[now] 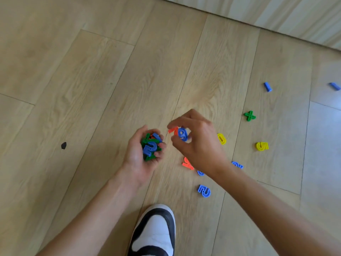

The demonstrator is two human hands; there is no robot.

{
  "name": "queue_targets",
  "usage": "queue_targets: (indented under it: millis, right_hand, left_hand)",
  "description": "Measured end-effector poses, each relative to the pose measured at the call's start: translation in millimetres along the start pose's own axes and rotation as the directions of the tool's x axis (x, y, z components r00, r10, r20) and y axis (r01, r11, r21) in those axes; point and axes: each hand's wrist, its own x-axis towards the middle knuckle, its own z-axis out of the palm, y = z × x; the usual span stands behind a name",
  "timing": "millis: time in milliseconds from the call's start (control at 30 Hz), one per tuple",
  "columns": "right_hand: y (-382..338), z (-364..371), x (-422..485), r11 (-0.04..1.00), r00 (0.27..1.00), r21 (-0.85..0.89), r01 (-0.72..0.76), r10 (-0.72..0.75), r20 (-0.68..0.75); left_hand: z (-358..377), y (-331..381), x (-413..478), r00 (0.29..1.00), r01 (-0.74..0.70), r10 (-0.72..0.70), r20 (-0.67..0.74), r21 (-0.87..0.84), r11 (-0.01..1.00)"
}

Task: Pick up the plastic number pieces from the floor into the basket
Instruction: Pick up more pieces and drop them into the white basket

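Observation:
My left hand (140, 154) is cupped palm up and holds a pile of blue, green and red number pieces (151, 145). Just to its right, my right hand (195, 139) pinches a red 7 (173, 129) and a blue 9 (182, 134) above the wooden floor. On the floor lie a yellow 0 (221, 138), a yellow 5 (262, 146), a green cross (249, 115), a red piece (187, 163), a blue 2 (204, 190) and two blue bars (267, 86) (335, 86). Two more blue pieces (238, 165) (200, 172) are partly hidden by my right forearm. No basket is in view.
My black and white shoe (155, 230) stands at the bottom centre. A small dark mark (63, 145) sits on the floor to the left. A pale wall or curtain edge (276, 17) runs across the top right.

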Motion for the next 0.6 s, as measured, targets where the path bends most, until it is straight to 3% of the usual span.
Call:
queue_targets:
  millis: [67, 167, 233, 433, 533, 600]
  right_hand:
    - [-16, -27, 3, 0.997, 0.996, 0.003, 0.074, -0.074, 0.043]
    - [-25, -62, 0, 0.975, 0.975, -0.152, 0.163, -0.135, 0.177]
    - [-22, -88, -4, 0.957, 0.974, -0.231, 0.175, -0.135, 0.180]
    - [0, -191, -46, 0.948, 0.991, -0.291, 0.125, -0.136, -0.017]
    - [16, -234, -85, 0.973, 0.963, -0.222, 0.064, -0.118, -0.240]
    - [31, -270, -117, 0.986, 0.891, -0.166, 0.025, -0.097, -0.443]
  left_hand:
    - [26, -11, -6, 0.999, 0.023, -0.024, 0.028, 0.058, 0.998]
    - [74, -27, -16, 0.985, 0.074, -0.093, 0.145, 0.134, 0.988]
    - [104, -34, -23, 0.968, 0.099, -0.133, 0.211, 0.166, 0.981]
    - [202, -74, -52, 0.924, 0.064, -0.184, 0.336, 0.340, 0.938]
    - [261, -106, -69, 0.907, -0.020, -0.200, 0.371, 0.513, 0.858]
    - [307, -135, -81, 0.873, -0.071, -0.258, 0.414, 0.632, 0.772]
